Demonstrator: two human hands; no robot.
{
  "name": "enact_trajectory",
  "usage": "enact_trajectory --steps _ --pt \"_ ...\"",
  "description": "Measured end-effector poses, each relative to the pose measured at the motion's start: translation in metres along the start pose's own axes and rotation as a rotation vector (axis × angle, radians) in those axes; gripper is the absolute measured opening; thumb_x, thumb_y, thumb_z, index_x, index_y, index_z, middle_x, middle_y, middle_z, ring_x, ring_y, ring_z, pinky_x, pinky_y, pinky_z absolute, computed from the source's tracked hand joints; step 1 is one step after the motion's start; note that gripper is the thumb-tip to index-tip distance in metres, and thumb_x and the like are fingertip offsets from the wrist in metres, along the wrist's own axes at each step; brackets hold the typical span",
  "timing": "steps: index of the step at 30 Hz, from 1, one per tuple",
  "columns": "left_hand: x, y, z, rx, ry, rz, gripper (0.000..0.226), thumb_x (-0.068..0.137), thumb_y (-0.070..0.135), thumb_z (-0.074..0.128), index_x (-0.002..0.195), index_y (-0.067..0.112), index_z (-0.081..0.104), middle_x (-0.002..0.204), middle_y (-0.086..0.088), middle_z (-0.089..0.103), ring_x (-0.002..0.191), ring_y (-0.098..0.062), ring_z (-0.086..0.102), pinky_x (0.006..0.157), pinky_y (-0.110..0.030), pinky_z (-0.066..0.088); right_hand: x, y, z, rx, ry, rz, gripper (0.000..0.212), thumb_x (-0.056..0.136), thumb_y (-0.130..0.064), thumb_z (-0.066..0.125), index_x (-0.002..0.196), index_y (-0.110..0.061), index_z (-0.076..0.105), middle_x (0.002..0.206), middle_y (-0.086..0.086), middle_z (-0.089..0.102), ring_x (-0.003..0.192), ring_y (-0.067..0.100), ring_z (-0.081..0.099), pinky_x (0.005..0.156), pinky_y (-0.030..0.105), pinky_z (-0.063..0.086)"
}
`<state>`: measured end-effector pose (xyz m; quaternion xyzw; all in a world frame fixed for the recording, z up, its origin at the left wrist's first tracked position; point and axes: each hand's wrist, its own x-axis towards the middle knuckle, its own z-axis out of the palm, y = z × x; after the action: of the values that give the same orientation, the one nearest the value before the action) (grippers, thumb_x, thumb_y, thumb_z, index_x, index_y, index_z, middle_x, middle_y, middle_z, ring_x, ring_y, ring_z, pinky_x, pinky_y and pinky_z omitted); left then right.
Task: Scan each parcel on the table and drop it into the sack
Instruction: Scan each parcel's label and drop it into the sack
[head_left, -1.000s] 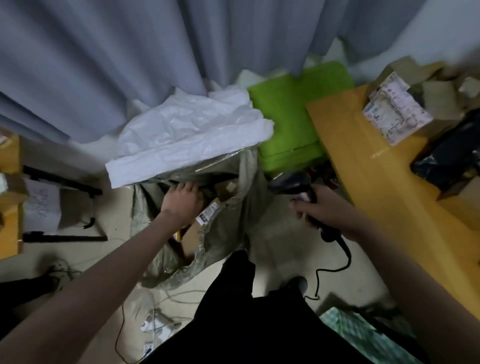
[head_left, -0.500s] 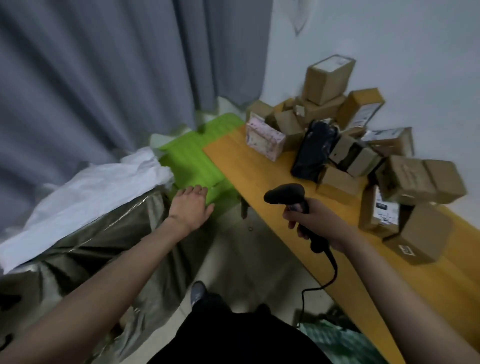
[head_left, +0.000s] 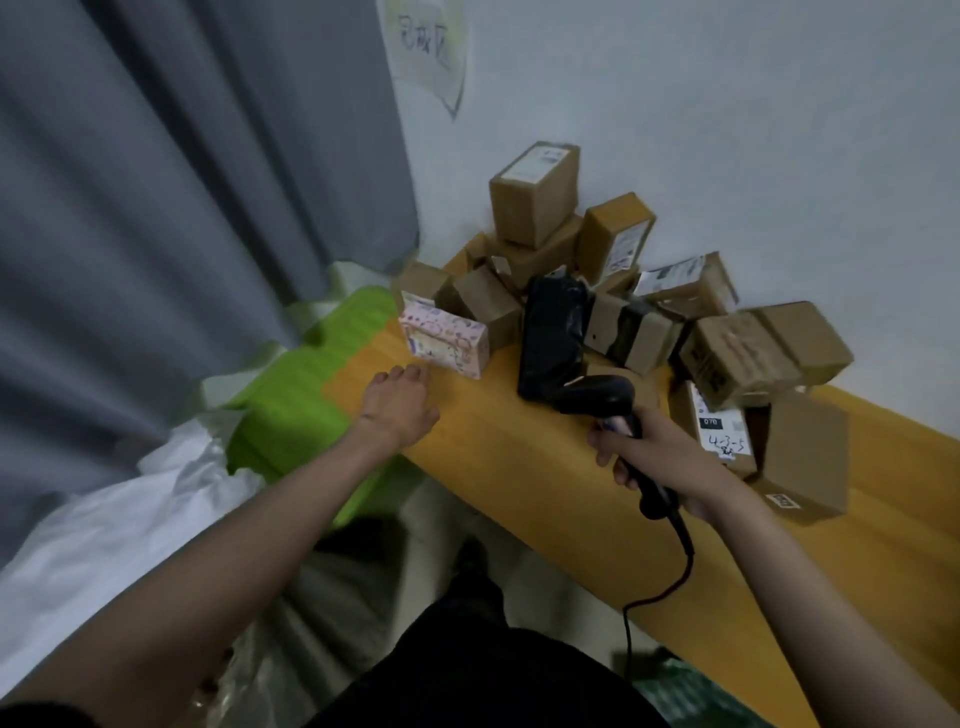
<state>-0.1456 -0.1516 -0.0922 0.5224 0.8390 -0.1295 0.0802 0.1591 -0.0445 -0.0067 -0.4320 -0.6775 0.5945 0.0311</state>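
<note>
Left hand (head_left: 397, 405) over tabletop (head_left: 498, 467), fingers (head_left: 410, 373) extended and holding nothing, patterned pink parcel (head_left: 445, 340) just beyond them. Right hand (head_left: 657, 457) fingers grip barcode scanner (head_left: 602, 397).

The near strip of the orange table (head_left: 498, 467) lies bare between the left hand (head_left: 397, 402) and the scanner (head_left: 605, 402) — open passage along the front edge. Behind it the way is blocked: a patterned pink box (head_left: 447, 340) stands just beyond the left fingertips, a black-wrapped parcel (head_left: 553, 338) beside it, and stacked brown cartons (head_left: 535, 200) crowd back against the wall (head_left: 727, 104). To the right, more cartons (head_left: 800, 457) stand just beside the right hand (head_left: 660, 452). Left of the table — a green block (head_left: 291, 405) and grey curtain (head_left: 182, 182).
</note>
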Motion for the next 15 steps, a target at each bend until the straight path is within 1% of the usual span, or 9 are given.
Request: enact_trajectory --steps 3,5,8,10,13,15 --pt "0.053 -0.01 -0.006 0.026 -0.034 0.051 0.064 0.097 0.045 0.052 0.149 0.011 0.037 0.149 -0.01 0.044 0.135 -0.03 0.043 0.109 -0.043 0.037 0.027 -0.009 -0.002 0.035 0.047 0.037 0.005 0.092 -0.01 0.065 0.095 -0.007 0.063 0.084 0.01 0.067 0.059 0.017 0.057 0.053 0.029 0.046" --pt "0.089 -0.015 -0.01 0.053 -0.055 0.083 0.065 0.096 0.042 0.056 0.149 0.011 0.036 0.15 -0.012 0.042 0.137 -0.031 0.041 0.109 -0.044 0.037 0.042 -0.015 -0.003 0.058 0.074 0.062 0.003 0.091 -0.01 0.065 0.094 -0.008 0.063 0.084 0.01 0.066 0.06 0.017 0.057 0.054 0.031 0.045" --pt "0.139 -0.022 -0.014 0.115 -0.062 0.159 0.06 0.094 0.032 0.061 0.145 0.012 0.039 0.145 -0.011 0.045 0.13 -0.03 0.047 0.102 -0.043 0.042 0.062 -0.02 -0.003 0.077 0.123 0.097 0.004 0.092 -0.01 0.065 0.095 -0.009 0.063 0.08 0.008 0.065 0.06 0.018 0.056 0.055 0.033 0.045" --pt "0.167 -0.027 -0.014 0.15 -0.077 0.195 0.062 0.092 0.024 0.064 0.147 0.011 0.037 0.145 -0.01 0.044 0.13 -0.028 0.047 0.098 -0.042 0.045 0.071 -0.021 -0.002 0.097 0.156 0.124 0.006 0.092 -0.012 0.065 0.097 -0.01 0.062 0.08 0.009 0.066 0.058 0.017 0.057 0.055 0.033 0.046" --pt "0.201 -0.038 -0.003 0.147 -0.095 0.253 0.071 0.088 0.012 0.067 0.151 0.01 0.032 0.147 -0.01 0.043 0.132 -0.029 0.046 0.097 -0.042 0.048 0.082 -0.019 0.0 0.097 0.177 0.159 0.009 0.094 -0.016 0.066 0.1 -0.01 0.062 0.082 0.012 0.067 0.058 0.018 0.059 0.056 0.032 0.048" --pt "0.216 -0.042 0.006 0.141 -0.106 0.305 0.073 0.087 0.006 0.067 0.151 0.009 0.032 0.145 -0.011 0.044 0.134 -0.03 0.044 0.096 -0.041 0.049 0.089 -0.017 0.001 0.105 0.189 0.186 0.011 0.094 -0.018 0.066 0.101 -0.01 0.061 0.082 0.012 0.068 0.057 0.017 0.059 0.056 0.031 0.049"
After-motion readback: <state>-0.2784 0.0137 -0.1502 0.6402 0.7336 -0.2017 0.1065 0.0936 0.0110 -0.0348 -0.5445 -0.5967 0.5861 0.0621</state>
